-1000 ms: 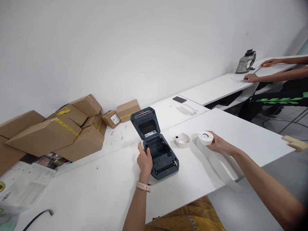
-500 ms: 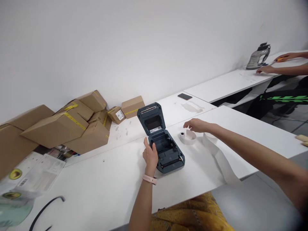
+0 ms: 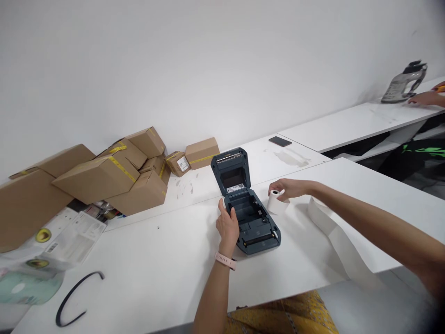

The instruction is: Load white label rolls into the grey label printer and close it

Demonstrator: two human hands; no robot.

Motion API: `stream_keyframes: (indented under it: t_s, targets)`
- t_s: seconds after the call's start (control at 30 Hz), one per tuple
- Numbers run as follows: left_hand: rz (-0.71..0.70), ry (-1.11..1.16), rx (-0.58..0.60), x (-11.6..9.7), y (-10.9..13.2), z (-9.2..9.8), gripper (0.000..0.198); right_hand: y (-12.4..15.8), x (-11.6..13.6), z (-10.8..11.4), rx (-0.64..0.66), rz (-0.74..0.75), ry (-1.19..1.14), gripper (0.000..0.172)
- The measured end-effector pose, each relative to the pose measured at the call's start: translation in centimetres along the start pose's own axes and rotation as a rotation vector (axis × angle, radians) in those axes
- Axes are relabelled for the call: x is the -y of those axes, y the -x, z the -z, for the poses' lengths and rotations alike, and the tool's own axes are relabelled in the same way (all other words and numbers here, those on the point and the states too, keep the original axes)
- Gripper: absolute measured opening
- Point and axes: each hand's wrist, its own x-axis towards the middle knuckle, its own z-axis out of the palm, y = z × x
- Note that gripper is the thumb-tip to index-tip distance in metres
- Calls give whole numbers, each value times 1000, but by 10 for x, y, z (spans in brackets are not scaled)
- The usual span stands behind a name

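A dark blue label printer point(image 3: 248, 206) stands on the white table point(image 3: 163, 273) with its lid flipped up and its paper bay bare. My left hand point(image 3: 228, 226) rests against the printer's left side, fingers curled on the rim. Just right of the printer, my right hand point(image 3: 290, 188) is closed on a small white paper roll point(image 3: 276, 202) and tilts it up off the table. A long white paper strip point(image 3: 339, 241) trails from behind my right forearm over the table's front edge.
Several cardboard boxes point(image 3: 100, 178) are piled at the back left against the wall. Printed sheets point(image 3: 74, 239) and a black strap point(image 3: 74, 297) lie at the left. A phone point(image 3: 280, 141) lies on the far table. Another person's hand point(image 3: 426, 98) and a grey handheld device point(image 3: 403, 83) are at far right.
My right hand let go of the large roll with the long strip, moved left and picked up the small roll beside the printer. My left hand stayed on the printer. The view shifted left.
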Motion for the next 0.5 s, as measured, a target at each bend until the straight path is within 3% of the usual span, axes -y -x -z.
stream_keyframes:
  t_s: [0.1,0.17,0.27,0.3,0.43,0.5]
  targets:
    - [-1,18,-2,3,-2,-2,52,47,67,29,147,254,-152,38]
    - [19,11,13,3,-3,-3,53,69,114,34,292,450,-264,47]
    - [39,2,13,2,-2,-1,53,60,157,18,679,579,-205,51]
    - [40,5,10,2,-1,-1,52,46,161,8,694,552,-115,47]
    - [9,32,13,2,1,3,50,-27,141,-33,346,217,505,25]
    - [-18,43,3,3,2,3,49,-56,125,-45,256,173,602,21]
